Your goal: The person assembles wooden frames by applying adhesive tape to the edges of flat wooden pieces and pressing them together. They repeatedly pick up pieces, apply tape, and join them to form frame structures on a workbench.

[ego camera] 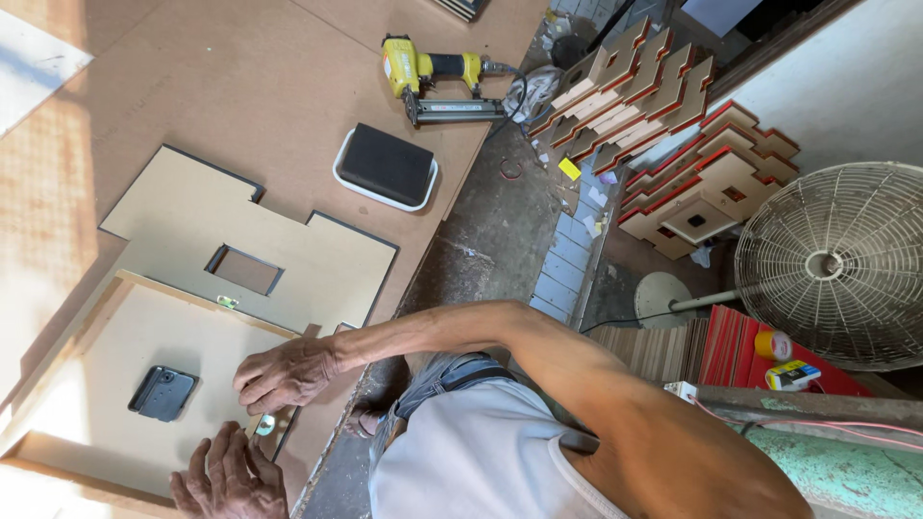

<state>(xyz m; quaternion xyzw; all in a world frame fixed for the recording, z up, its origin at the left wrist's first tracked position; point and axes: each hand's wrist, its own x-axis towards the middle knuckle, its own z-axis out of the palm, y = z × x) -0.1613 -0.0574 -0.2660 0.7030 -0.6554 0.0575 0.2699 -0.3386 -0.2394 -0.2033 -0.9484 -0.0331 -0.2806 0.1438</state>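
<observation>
A pale framed board (pixel 115 384) lies on the brown worktable (pixel 240 77), with a black square module (pixel 162 392) set in its face. My right hand (pixel 284 375) lies over the board's near edge strip, fingers curled down on it. Spread flat on the same edge, lower in the view, is my left hand (pixel 226 478). A small round shiny part (pixel 265 424) sits between the two hands. A stepped cut-out panel (pixel 240 240) with a rectangular hole lies just beyond the framed board.
A yellow nail gun (pixel 428 79) and a black pad in a white tray (pixel 386 166) lie farther along the table. Stacks of red-edged cut panels (pixel 673 144) and a fan (pixel 841 264) stand on the floor beside the table's edge.
</observation>
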